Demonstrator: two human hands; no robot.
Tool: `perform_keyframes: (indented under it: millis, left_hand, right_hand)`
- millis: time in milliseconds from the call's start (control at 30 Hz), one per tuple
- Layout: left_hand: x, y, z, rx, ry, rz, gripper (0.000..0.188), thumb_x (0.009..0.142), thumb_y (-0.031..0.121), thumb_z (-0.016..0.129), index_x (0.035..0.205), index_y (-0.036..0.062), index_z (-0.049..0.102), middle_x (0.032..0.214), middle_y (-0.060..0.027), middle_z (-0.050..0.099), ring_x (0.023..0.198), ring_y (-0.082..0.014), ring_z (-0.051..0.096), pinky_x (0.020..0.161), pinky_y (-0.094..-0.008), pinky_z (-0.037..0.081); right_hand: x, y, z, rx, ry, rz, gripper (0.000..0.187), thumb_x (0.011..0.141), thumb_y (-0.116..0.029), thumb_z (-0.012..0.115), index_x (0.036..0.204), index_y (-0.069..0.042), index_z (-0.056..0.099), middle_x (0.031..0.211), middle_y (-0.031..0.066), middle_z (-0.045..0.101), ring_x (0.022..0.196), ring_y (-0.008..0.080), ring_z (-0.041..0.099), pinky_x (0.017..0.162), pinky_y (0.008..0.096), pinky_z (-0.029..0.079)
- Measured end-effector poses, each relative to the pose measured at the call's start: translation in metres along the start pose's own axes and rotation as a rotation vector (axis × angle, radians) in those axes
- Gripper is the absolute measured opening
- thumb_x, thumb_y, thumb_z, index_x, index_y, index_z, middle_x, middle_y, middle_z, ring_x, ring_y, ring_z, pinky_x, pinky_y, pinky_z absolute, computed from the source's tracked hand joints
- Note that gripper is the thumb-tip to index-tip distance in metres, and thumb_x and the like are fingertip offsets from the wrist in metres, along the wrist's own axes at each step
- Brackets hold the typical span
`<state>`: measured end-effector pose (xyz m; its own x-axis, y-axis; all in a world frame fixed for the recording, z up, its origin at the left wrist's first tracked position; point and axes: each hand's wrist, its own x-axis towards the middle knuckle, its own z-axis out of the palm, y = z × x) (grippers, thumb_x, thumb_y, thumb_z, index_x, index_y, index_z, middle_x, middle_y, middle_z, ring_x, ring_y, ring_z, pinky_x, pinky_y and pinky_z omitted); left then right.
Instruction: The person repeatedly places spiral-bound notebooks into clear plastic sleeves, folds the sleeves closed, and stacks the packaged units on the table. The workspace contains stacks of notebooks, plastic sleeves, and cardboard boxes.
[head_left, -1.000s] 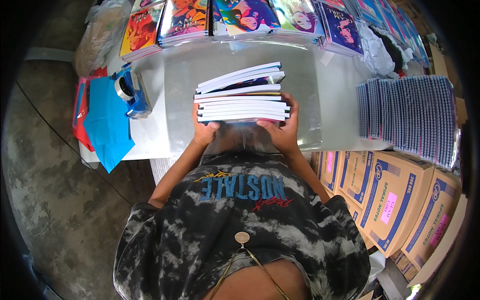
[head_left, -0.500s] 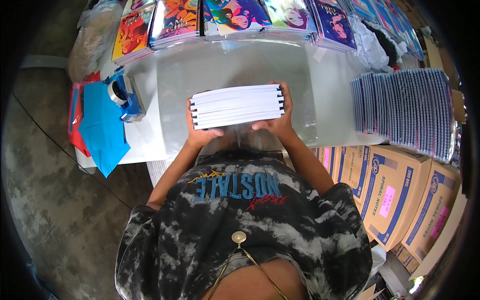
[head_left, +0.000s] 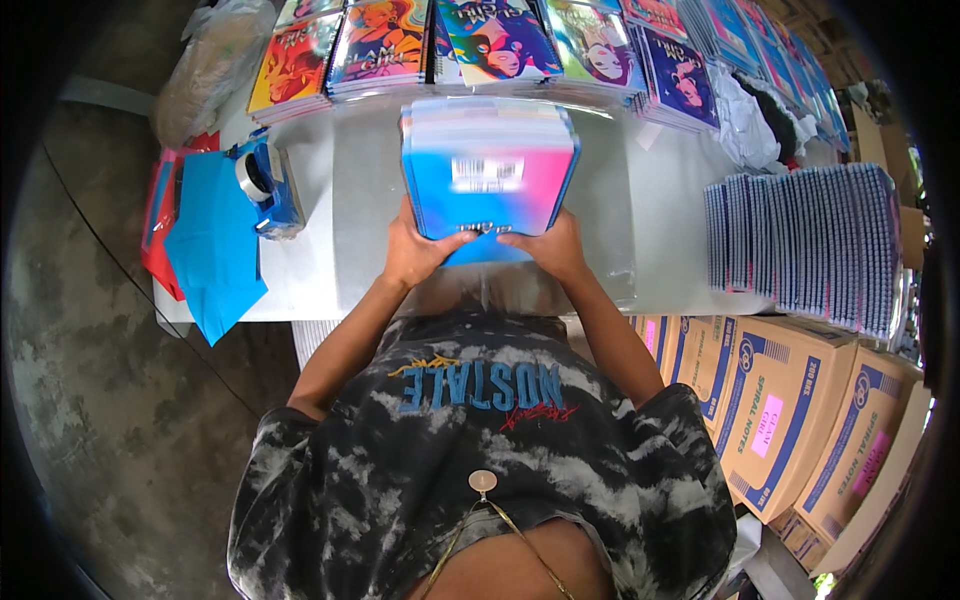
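A stack of notebooks is held between my two hands above the table, tilted so that a blue and pink cover with a white barcode label faces me. White page edges show along the stack's top. My left hand grips its lower left corner, thumb across the cover. On the lower right corner, my right hand holds it the same way. Most of the fingers are hidden behind the stack. Beneath it, a clear plastic sheet lies over the white table.
Spiral notebooks with illustrated covers line the far edge. A blue tape dispenser stands left, beside blue and red sheets. Spiral-bound notebooks form a long row at right, above cardboard boxes. Crumpled white plastic lies at far right.
The stack has tipped up, so its blue and pink cover now faces me instead of its page edges. It has moved slightly away from my body; both hands still grip it.
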<state>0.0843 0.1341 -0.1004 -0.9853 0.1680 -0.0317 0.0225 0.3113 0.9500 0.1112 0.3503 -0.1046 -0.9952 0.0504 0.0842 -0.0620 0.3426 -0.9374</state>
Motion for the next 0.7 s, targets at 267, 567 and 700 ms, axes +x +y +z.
perform_keyframes:
  millis: [267,567,700]
  left_hand:
    - [0.048,-0.010,-0.002,0.194,-0.269,-0.581,0.081,0.070,0.073,0.054,0.075,-0.0068,0.067,0.076,-0.0207,0.064,0.076,-0.0284,0.062,0.070,-0.0364,0.047]
    - [0.035,0.011,-0.033,0.823,0.182,-0.434,0.060,0.086,0.054,0.045,0.112,0.0017,0.059,0.115,-0.0235,0.054,0.113,-0.0343,0.049,0.095,-0.0437,0.036]
    - [0.030,-0.099,-0.037,1.294,0.761,-0.242,0.044,0.087,0.044,0.049,0.114,0.0121,0.060,0.137,-0.0169,0.038,0.131,-0.0361,0.024,0.104,-0.0489,0.021]
  right_hand:
    - [0.034,0.005,-0.003,-0.267,-0.216,0.625,0.086,0.064,-0.076,0.056,0.063,0.011,0.060,0.058,0.0235,0.058,0.057,0.0328,0.062,0.057,0.0407,0.050]
    - [0.021,0.015,-0.043,-0.715,0.174,0.594,0.052,0.087,-0.047,0.048,0.101,0.000,0.064,0.119,0.0222,0.052,0.114,0.0428,0.044,0.094,0.0528,0.033]
    - [-0.006,0.082,-0.044,-1.043,0.554,0.284,0.040,0.087,-0.033,0.050,0.118,-0.009,0.059,0.142,0.0186,0.028,0.132,0.0412,0.019,0.105,0.0493,0.019]
